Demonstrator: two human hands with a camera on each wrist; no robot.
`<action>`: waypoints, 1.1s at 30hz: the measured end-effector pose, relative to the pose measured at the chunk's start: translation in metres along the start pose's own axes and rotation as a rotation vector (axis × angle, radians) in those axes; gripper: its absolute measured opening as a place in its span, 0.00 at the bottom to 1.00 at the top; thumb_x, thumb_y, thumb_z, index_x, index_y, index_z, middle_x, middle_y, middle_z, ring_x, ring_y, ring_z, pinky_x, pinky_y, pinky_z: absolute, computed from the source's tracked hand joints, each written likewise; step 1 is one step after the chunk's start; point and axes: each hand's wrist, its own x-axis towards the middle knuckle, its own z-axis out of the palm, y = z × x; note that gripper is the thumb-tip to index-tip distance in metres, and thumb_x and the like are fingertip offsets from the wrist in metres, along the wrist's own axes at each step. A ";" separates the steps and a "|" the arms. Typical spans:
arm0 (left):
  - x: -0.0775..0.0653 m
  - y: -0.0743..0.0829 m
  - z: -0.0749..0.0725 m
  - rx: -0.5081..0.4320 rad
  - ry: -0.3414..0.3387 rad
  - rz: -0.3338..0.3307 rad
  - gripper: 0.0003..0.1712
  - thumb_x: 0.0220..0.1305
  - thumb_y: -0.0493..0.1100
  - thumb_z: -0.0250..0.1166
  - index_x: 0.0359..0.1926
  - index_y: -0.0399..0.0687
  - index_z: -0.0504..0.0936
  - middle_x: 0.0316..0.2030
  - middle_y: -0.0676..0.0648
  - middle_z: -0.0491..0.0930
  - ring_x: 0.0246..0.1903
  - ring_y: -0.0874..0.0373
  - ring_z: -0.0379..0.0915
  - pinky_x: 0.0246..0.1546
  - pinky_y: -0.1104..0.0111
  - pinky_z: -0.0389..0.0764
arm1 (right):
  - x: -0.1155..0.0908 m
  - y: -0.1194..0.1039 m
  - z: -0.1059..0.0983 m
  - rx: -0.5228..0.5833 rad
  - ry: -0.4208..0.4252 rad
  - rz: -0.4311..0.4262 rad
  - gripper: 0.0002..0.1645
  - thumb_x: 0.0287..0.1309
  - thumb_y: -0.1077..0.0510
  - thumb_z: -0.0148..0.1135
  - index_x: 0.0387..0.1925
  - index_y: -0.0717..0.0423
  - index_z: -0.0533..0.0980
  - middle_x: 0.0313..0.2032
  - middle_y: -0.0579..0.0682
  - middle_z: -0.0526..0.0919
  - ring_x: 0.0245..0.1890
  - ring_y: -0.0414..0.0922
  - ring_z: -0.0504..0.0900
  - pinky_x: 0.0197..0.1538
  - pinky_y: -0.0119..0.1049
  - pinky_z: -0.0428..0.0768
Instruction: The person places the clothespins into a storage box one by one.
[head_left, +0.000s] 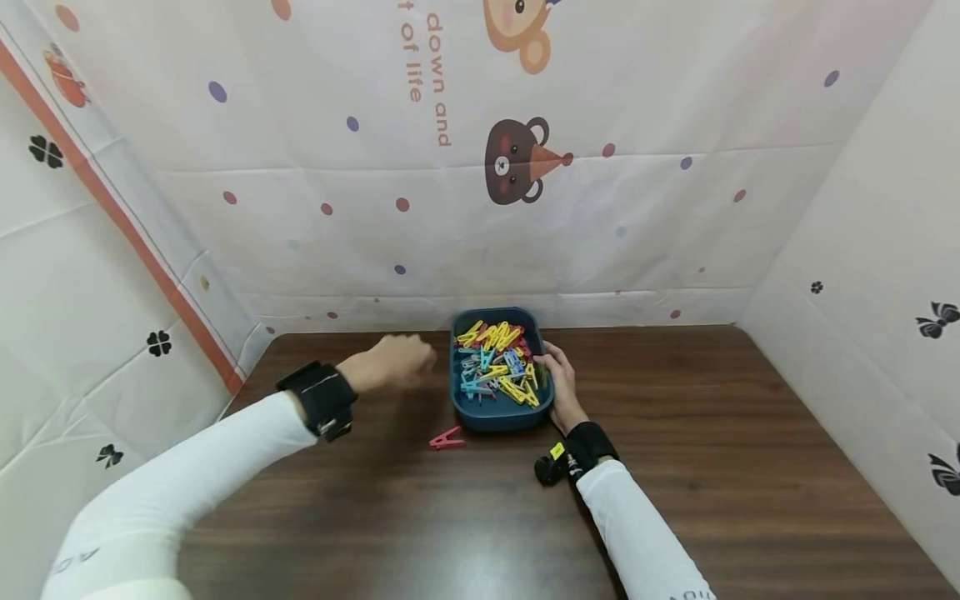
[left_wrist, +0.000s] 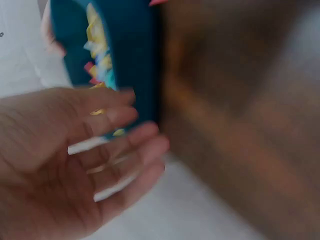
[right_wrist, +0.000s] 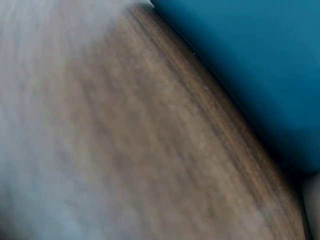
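A dark teal plastic bin (head_left: pixel 501 422) stands at the back of the table, holding a heap of yellow, blue and red clothespins (head_left: pixel 495 362). At its right side, my right hand (head_left: pixel 564 387) grips the wall, with fingers over the rim. My left hand (head_left: pixel 393 361) hovers to the left of the bin, apart from it. In the left wrist view its fingers (left_wrist: pixel 135 150) are loosely bent with nothing between them. One red clothespin (head_left: pixel 447 439) lies on the table by the bin's near left corner. The right wrist view shows mostly the bin's side, with only a sliver of hand.
The brown wood-grain table (head_left: pixel 712 433) runs up to a white patterned sheet (head_left: pixel 637 242) behind the bin. Similar sheets hang at the left and right. A black band with a camera (head_left: pixel 551 468) sits on my right wrist.
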 end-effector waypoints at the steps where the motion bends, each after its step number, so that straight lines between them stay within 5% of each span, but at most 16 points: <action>1: -0.006 -0.001 0.007 -0.081 -0.046 0.013 0.09 0.67 0.42 0.68 0.44 0.41 0.84 0.35 0.47 0.84 0.31 0.59 0.78 0.31 0.67 0.81 | 0.000 -0.001 0.000 0.012 0.002 0.001 0.29 0.72 0.57 0.51 0.72 0.54 0.66 0.66 0.57 0.70 0.54 0.45 0.74 0.48 0.27 0.77; 5: -0.020 0.000 0.040 -0.415 -0.184 0.055 0.20 0.62 0.44 0.74 0.50 0.38 0.80 0.41 0.44 0.86 0.36 0.60 0.80 0.37 0.69 0.82 | -0.002 -0.002 -0.002 0.035 -0.001 0.002 0.29 0.72 0.58 0.51 0.72 0.53 0.65 0.65 0.56 0.70 0.56 0.46 0.74 0.48 0.28 0.77; 7: -0.023 0.004 0.055 -0.506 -0.197 0.054 0.21 0.60 0.43 0.75 0.49 0.37 0.79 0.38 0.43 0.85 0.34 0.61 0.78 0.35 0.71 0.79 | -0.002 -0.001 -0.004 0.029 -0.004 0.002 0.29 0.73 0.58 0.51 0.72 0.53 0.65 0.66 0.56 0.70 0.57 0.47 0.74 0.49 0.28 0.77; 13: -0.024 0.016 0.083 -0.562 -0.102 0.059 0.18 0.59 0.42 0.76 0.43 0.37 0.79 0.25 0.50 0.78 0.24 0.66 0.68 0.25 0.76 0.69 | -0.001 0.003 -0.008 0.010 -0.006 0.007 0.29 0.73 0.57 0.51 0.73 0.53 0.65 0.68 0.57 0.69 0.59 0.49 0.73 0.50 0.28 0.77; 15: -0.016 0.009 0.097 -0.560 -0.061 0.106 0.18 0.59 0.44 0.77 0.41 0.39 0.79 0.24 0.51 0.77 0.23 0.66 0.67 0.24 0.75 0.68 | -0.001 0.003 -0.008 0.014 -0.004 0.004 0.28 0.74 0.57 0.51 0.72 0.53 0.66 0.68 0.57 0.69 0.59 0.49 0.73 0.50 0.29 0.77; 19: -0.014 0.009 0.102 -0.532 -0.025 0.134 0.12 0.60 0.42 0.76 0.36 0.40 0.81 0.23 0.52 0.77 0.23 0.66 0.68 0.23 0.74 0.70 | -0.001 0.003 -0.009 0.022 0.002 0.005 0.28 0.74 0.58 0.51 0.72 0.54 0.66 0.68 0.57 0.69 0.58 0.48 0.73 0.51 0.30 0.77; 21: -0.014 0.009 0.101 -0.508 -0.023 0.105 0.10 0.61 0.40 0.75 0.35 0.40 0.82 0.24 0.51 0.79 0.22 0.65 0.71 0.23 0.74 0.71 | 0.000 0.002 -0.009 0.019 0.004 0.009 0.28 0.74 0.58 0.50 0.72 0.54 0.66 0.68 0.58 0.69 0.59 0.49 0.73 0.51 0.30 0.77; 26: -0.019 0.007 0.072 -0.528 -0.015 -0.064 0.06 0.61 0.36 0.74 0.33 0.38 0.84 0.23 0.46 0.85 0.22 0.55 0.82 0.22 0.74 0.76 | 0.000 -0.001 -0.006 0.012 -0.005 0.007 0.28 0.74 0.57 0.51 0.73 0.53 0.66 0.69 0.58 0.69 0.60 0.50 0.73 0.51 0.30 0.77; 33: 0.007 -0.013 0.009 -0.466 0.262 -0.163 0.07 0.64 0.38 0.71 0.33 0.37 0.85 0.29 0.39 0.87 0.25 0.51 0.83 0.22 0.72 0.76 | 0.001 -0.001 0.000 0.020 0.003 0.016 0.29 0.72 0.58 0.52 0.72 0.53 0.67 0.68 0.57 0.70 0.56 0.46 0.75 0.48 0.27 0.78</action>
